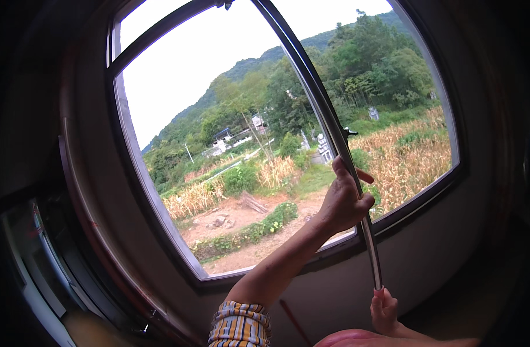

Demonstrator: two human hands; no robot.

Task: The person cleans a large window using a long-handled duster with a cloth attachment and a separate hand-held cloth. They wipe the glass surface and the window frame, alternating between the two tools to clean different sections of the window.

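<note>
A shiny metal pole (370, 243) slants up in front of the window (334, 251). Low at the right, my right hand (384, 309) is closed around the pole's bottom end. Higher up, my left hand (344, 197) grips the same pole, its thumb pointing up along it and one finger sticking out past it. A striped sleeve (239, 323) is bunched on my left forearm. Above my left hand the pole runs along the dark middle frame bar (306, 69), and I cannot tell where its upper end lies.
A window latch (350, 132) juts from the middle bar. Something small and dark (224, 3) hangs at the top edge. The wall (425, 230) surrounds the window. A reddish-brown stick (295, 323) leans below. Outside are trees (373, 65) and dry crops (403, 165).
</note>
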